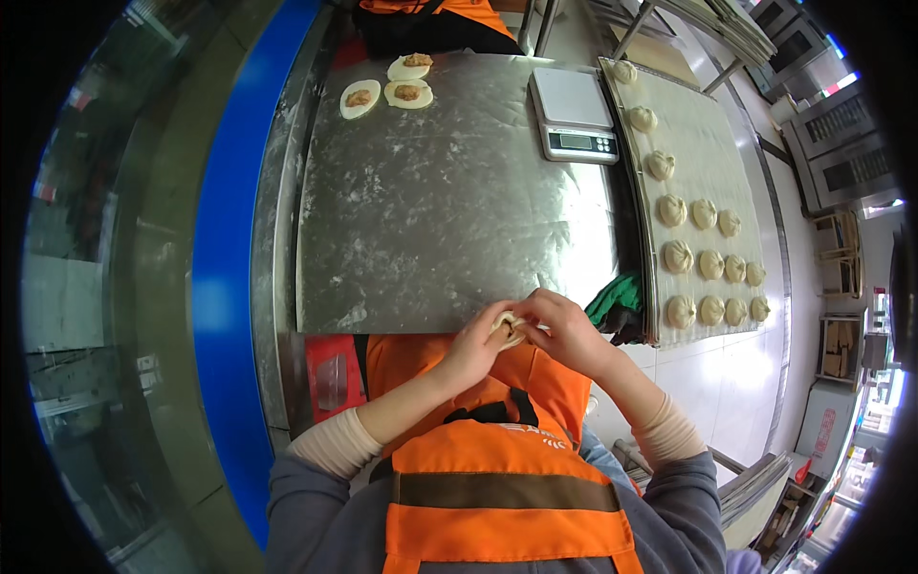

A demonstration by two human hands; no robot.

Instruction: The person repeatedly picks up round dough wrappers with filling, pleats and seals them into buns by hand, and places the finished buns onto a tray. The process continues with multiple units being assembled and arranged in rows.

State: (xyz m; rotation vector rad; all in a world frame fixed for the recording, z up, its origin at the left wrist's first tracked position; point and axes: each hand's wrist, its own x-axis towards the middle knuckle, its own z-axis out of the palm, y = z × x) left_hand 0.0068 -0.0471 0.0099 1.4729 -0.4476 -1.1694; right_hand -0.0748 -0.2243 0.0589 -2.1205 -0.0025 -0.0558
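Observation:
Between both hands, just past the near edge of the steel table (430,215), is a partly pleated dough bun (508,331) with brown filling showing in its opening. My left hand (479,337) cups it from the left, the thumb over the filling. On the right side, the fingers of my right hand (563,326) pinch the dough rim. Three flat dough rounds topped with filling lie at the table's far left: one dough round (360,99), another dough round (409,94) and a third dough round (409,68). Fingertips partly hide the held bun.
A digital kitchen scale (574,100) stands at the far right of the table. Alongside, a lined tray (706,158) carries several pleated buns (678,256). A green cloth (618,295) hangs by the near right corner. Below the table's left is a red stool (333,377). Opposite sits a person in orange (459,18).

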